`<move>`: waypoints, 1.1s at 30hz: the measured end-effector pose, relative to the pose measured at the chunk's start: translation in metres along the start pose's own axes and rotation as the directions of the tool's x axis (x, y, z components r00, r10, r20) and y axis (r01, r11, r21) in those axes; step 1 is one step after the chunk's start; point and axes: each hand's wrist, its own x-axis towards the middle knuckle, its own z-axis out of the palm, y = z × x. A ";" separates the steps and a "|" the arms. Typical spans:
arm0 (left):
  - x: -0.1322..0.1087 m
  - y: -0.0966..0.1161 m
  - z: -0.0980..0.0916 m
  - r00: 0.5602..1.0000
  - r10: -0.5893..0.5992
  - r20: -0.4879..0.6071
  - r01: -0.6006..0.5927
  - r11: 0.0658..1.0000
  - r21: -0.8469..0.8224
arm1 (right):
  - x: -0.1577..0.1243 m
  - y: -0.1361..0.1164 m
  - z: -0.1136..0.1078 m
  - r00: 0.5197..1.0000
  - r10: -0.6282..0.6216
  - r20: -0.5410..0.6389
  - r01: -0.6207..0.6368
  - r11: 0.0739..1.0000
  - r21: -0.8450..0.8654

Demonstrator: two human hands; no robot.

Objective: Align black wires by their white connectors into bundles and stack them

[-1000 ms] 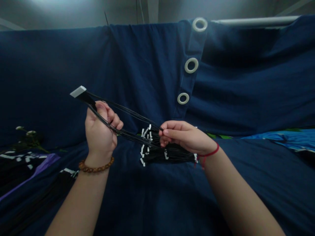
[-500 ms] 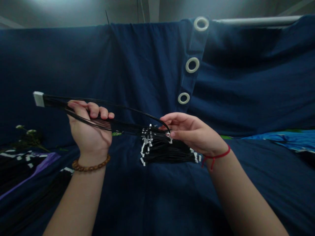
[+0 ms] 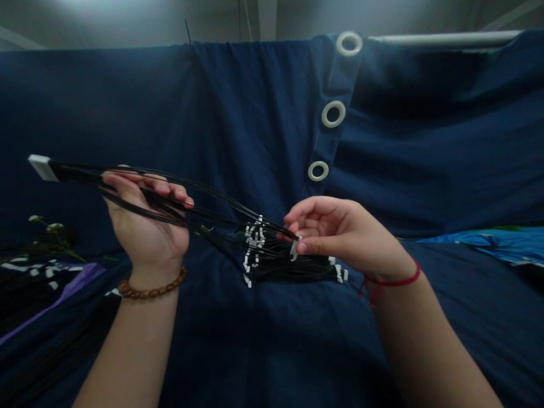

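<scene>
My left hand (image 3: 144, 218) is raised at the left, its fingers closed around a bundle of thin black wires. Beyond the fingers, those wires end in a flat white multi-pin connector (image 3: 41, 168). They run right to a dense black wire harness (image 3: 289, 267) lying on navy cloth, its many ends tipped with small white terminals. My right hand (image 3: 340, 235) is just right of the harness. Its thumb and fingers pinch a small white terminal (image 3: 293, 249) on one wire end.
A beaded wooden bracelet (image 3: 151, 284) circles my left wrist and a red string (image 3: 391, 281) my right. Navy cloth (image 3: 212, 124) with white grommet rings (image 3: 334, 114) hangs behind on a metal rail (image 3: 442, 38). Dark fabric with purple (image 3: 63, 286) lies left, blue cloth (image 3: 488, 249) right.
My left hand has moved left, swinging the white connector toward the frame edge and stretching the wires. My right hand has shifted slightly right and now pinches a white terminal.
</scene>
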 end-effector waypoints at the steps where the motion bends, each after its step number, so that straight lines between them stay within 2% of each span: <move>1: 0.000 -0.001 0.000 1.000 0.013 0.000 -0.013 0.999 0.040 | 0.000 -0.001 0.000 1.000 -0.004 -0.012 0.004 1.000 -0.007; 4: -0.002 -0.005 0.000 0.996 0.075 0.038 -0.081 0.983 0.163 | 0.001 -0.001 0.001 0.998 -0.034 -0.056 0.031 0.998 -0.060; 7: -0.006 -0.011 0.001 0.989 0.121 0.086 -0.136 0.971 0.196 | 0.004 0.001 -0.002 0.998 0.001 -0.069 -0.014 0.982 -0.190; 9: -0.009 -0.014 0.003 0.986 0.077 0.145 -0.105 0.974 0.199 | 0.006 0.004 -0.005 0.996 0.060 -0.073 -0.078 0.956 -0.281; 11: -0.013 -0.015 0.005 0.969 -0.016 0.248 -0.037 0.978 0.205 | 0.007 0.007 -0.008 0.991 0.115 -0.069 -0.132 0.933 -0.335; 14: -0.022 -0.016 0.009 0.908 -0.154 0.389 0.074 0.974 0.214 | 0.010 0.013 -0.010 0.979 0.204 -0.016 -0.196 0.915 -0.353; 17: -0.032 -0.016 0.015 0.853 -0.287 0.436 0.179 0.946 0.272 | 0.013 0.018 -0.006 0.965 0.257 0.047 -0.229 0.917 -0.326; 22: -0.042 -0.016 0.022 0.674 -0.486 0.556 0.249 0.858 0.449 | 0.015 0.017 0.004 0.984 0.164 0.064 -0.149 0.970 -0.193; 27: -0.046 -0.020 0.022 0.613 -0.585 0.531 0.288 0.792 0.539 | 0.014 0.015 0.006 0.997 0.072 -0.001 -0.072 0.995 -0.073; 31: -0.050 -0.022 0.022 0.558 -0.618 0.554 0.320 0.776 0.543 | 0.015 0.018 0.008 0.998 0.059 0.019 -0.058 0.998 -0.003; 33: -0.049 -0.021 0.022 0.517 -0.651 0.556 0.375 0.756 0.537 | 0.015 0.019 0.010 0.999 0.048 0.023 -0.049 0.998 0.032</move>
